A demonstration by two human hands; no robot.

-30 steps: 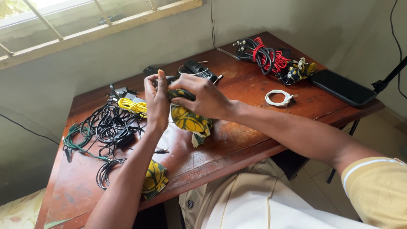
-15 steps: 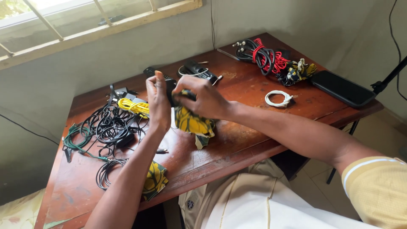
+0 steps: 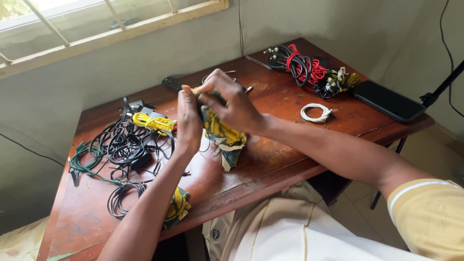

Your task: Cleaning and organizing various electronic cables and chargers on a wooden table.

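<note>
Hands have risen a little from the wooden table [image 3: 290, 159] since a second ago, and the yellow-green cloth strip [image 3: 223, 137] now hangs lower and longer. The left hand [image 3: 188, 121] stays closed around a dark thing, mostly hidden, perhaps a coiled cable. The right hand [image 3: 232, 104] pinches the strip's upper end against it. Behind the fingers, how the strip is wound cannot be seen. The black cable tangle [image 3: 128, 145] lies beside.

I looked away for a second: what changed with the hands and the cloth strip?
Both hands, left hand and right hand, rose slightly and moved toward the window, keeping hold of the patterned cloth strip, now bunched tighter. The black cable tangle, white cable coil and phone stayed put.
</note>
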